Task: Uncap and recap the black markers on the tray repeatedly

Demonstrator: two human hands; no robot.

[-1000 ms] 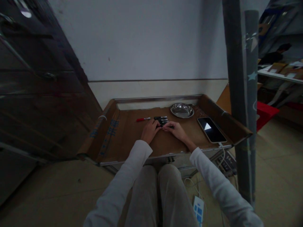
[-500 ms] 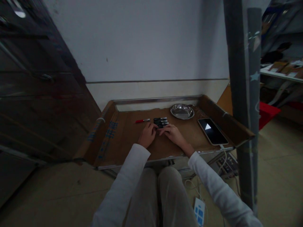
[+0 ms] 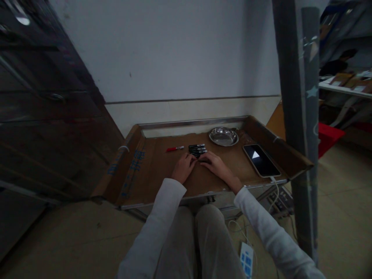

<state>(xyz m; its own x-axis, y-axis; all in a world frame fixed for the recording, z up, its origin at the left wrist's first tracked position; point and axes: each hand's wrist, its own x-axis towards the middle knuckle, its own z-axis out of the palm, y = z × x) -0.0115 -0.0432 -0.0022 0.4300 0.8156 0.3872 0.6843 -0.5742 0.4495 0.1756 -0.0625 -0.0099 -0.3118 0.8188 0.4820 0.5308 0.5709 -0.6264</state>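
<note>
Several black pens [image 3: 196, 147] with silvery clips lie side by side in a small row on the brown cardboard table cover [image 3: 162, 174]. At the near edge of that row, my left hand [image 3: 183, 167] has its fingers curled and pressed together by the pens' left end. My right hand [image 3: 215, 164] faces it from the right, its fingers bent and closed, the tips close to the left ones. Whatever lies between the fingertips is small, dark and mostly hidden. A red pen [image 3: 174, 148] with a silvery end rests apart, left of the black ones.
A shiny round metal dish [image 3: 223, 136] stands at the back right. A phone [image 3: 261, 161] with a white cable lies near the right edge. Raised cardboard flaps [image 3: 279, 151] border the table sides. A grey wrapped post [image 3: 309, 116] rises at the right; a person sits far behind it.
Both hands have shifted slightly at the near edge of the black pens, the left fingers now more bent and the right a little more closed. The pens and dish stay put.
</note>
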